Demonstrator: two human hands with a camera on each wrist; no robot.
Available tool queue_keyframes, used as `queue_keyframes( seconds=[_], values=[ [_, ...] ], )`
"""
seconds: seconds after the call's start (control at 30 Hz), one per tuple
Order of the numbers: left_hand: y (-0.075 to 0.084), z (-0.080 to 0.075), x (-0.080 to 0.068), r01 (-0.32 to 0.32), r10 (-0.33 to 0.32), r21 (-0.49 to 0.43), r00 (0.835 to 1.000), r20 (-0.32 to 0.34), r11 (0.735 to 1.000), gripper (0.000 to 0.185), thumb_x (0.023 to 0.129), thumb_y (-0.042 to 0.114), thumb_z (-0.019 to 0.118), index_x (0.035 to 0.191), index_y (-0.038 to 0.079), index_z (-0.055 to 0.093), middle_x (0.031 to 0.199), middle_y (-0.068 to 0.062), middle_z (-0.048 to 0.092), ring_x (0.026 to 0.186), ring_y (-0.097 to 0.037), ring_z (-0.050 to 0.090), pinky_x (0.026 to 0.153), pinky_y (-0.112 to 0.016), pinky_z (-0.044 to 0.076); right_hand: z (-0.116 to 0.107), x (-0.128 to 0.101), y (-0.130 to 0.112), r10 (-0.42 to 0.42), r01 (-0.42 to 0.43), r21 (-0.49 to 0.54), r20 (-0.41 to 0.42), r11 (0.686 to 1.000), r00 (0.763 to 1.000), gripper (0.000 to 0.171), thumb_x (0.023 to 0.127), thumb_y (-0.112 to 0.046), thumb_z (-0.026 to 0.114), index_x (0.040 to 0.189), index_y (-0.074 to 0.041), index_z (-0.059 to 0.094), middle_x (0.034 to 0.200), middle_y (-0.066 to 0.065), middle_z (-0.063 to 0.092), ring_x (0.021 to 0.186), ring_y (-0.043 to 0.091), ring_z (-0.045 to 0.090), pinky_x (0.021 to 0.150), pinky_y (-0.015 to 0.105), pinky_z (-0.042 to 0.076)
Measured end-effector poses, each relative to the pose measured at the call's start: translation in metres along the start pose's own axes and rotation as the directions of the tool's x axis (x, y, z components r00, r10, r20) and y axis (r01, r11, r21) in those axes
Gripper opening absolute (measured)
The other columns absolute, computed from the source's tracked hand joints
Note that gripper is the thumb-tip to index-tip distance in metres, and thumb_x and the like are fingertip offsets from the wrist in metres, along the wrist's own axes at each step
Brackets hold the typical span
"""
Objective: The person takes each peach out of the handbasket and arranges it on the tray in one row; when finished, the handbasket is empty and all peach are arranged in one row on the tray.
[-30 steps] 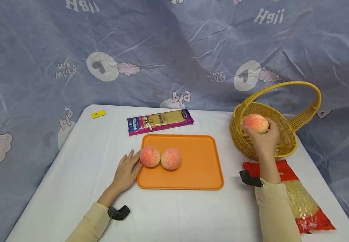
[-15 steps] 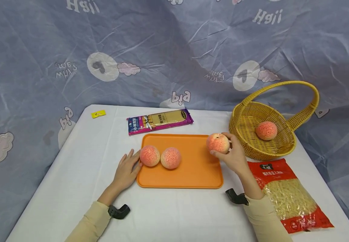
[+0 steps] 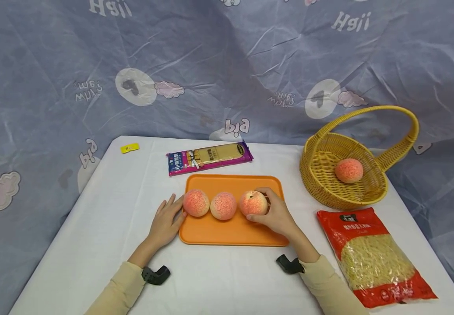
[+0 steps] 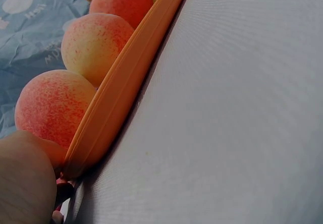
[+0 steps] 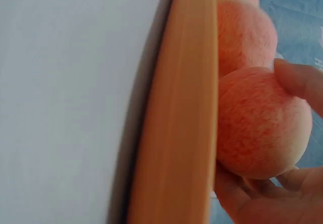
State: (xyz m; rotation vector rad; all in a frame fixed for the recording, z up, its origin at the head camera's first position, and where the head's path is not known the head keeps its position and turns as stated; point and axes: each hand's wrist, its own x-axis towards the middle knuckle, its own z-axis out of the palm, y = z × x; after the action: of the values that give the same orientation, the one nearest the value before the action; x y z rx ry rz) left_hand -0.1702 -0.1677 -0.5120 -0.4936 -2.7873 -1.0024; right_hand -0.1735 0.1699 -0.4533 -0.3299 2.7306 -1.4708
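The right hand (image 3: 276,214) grips a peach (image 3: 253,203) with curled fingers and thumb, and the fruit sits low on the tray (image 3: 274,186), at the end of a row. The right wrist view shows the thumb above it and the palm under its far side, so the hand carries part of the weight or steadies it; I cannot tell for sure whether the fruit already rests fully on the tray floor. Just left of the grip, touching or nearly touching, lies a second peach (image 3: 223,205), and beyond it a third peach (image 3: 196,202), all three in one line along the near half of the tray. This line is probably why the held one is put close beside its neighbour.

The left hand (image 3: 165,221) lies flat on the table (image 3: 112,210) with straight, relaxed fingers, holding nothing. Its fingertips meet the left edge of the tray near the third peach, it seems to keep the tray from sliding.

Well to the right of the grip and further back stands a basket (image 3: 317,183) with one more peach (image 3: 348,170) inside. In front of the basket lies a red bag (image 3: 372,258). Behind the tray lies a purple packet (image 3: 209,157), and far at the back left a small yellow tag (image 3: 130,148).
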Motion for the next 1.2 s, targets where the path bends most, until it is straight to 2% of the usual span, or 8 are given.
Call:
queue_keyframes(
  seconds=[0.37,0.63,0.87,1.07,1.2],
  values=[
    [0.002,0.002,0.002,-0.017,0.017,0.002,1.0,-0.004,1.0,0.051,0.098,0.024,0.057,0.145,0.006,0.047,0.149,-0.012,0.048,0.145,-0.04,0.03,0.119,-0.06,0.016,0.002,-0.002,0.002,0.034,-0.034,-0.005,0.043,0.999,0.998,0.083,0.07,-0.02,0.089,0.139,-0.008,0.045,0.137,0.015,0.052,0.121,0.032,0.055,0.103,0.052,0.047],
    [0.003,0.003,0.004,-0.025,0.025,-0.002,1.0,-0.002,1.0,0.052,0.098,0.024,0.056,0.145,0.006,0.047,0.149,-0.012,0.047,0.145,-0.04,0.03,0.119,-0.06,0.016,-0.001,-0.003,0.002,0.025,-0.024,-0.003,0.038,1.0,0.999,0.084,0.069,-0.018,0.09,0.14,-0.007,0.046,0.138,0.015,0.051,0.124,0.033,0.054,0.105,0.053,0.045],
    [0.002,0.004,0.004,-0.035,0.035,0.001,0.999,-0.007,0.999,0.051,0.098,0.026,0.056,0.145,0.007,0.047,0.149,-0.012,0.047,0.145,-0.04,0.03,0.118,-0.06,0.017,-0.007,-0.005,0.004,0.022,-0.023,0.025,0.044,0.999,0.999,0.087,0.07,-0.022,0.089,0.141,-0.003,0.043,0.141,0.018,0.049,0.121,0.037,0.055,0.102,0.053,0.047],
    [-0.001,0.004,0.001,-0.03,0.03,0.004,1.0,-0.005,1.0,0.053,0.098,0.025,0.056,0.146,0.006,0.045,0.15,-0.013,0.047,0.145,-0.041,0.03,0.119,-0.06,0.016,-0.025,-0.005,-0.008,-0.029,0.028,0.06,0.017,0.998,0.999,0.086,0.07,-0.015,0.089,0.141,0.001,0.042,0.143,0.023,0.047,0.127,0.041,0.053,0.104,0.056,0.044],
    [-0.003,0.003,0.0,-0.015,0.015,0.004,1.0,-0.01,1.0,0.053,0.098,0.025,0.056,0.146,0.005,0.045,0.149,-0.013,0.047,0.145,-0.04,0.029,0.119,-0.059,0.016,-0.054,-0.004,-0.024,-0.087,0.093,0.068,-0.084,0.993,0.993,0.08,0.072,-0.007,0.086,0.14,0.001,0.045,0.142,0.02,0.048,0.129,0.039,0.051,0.105,0.052,0.045]
  ],
)
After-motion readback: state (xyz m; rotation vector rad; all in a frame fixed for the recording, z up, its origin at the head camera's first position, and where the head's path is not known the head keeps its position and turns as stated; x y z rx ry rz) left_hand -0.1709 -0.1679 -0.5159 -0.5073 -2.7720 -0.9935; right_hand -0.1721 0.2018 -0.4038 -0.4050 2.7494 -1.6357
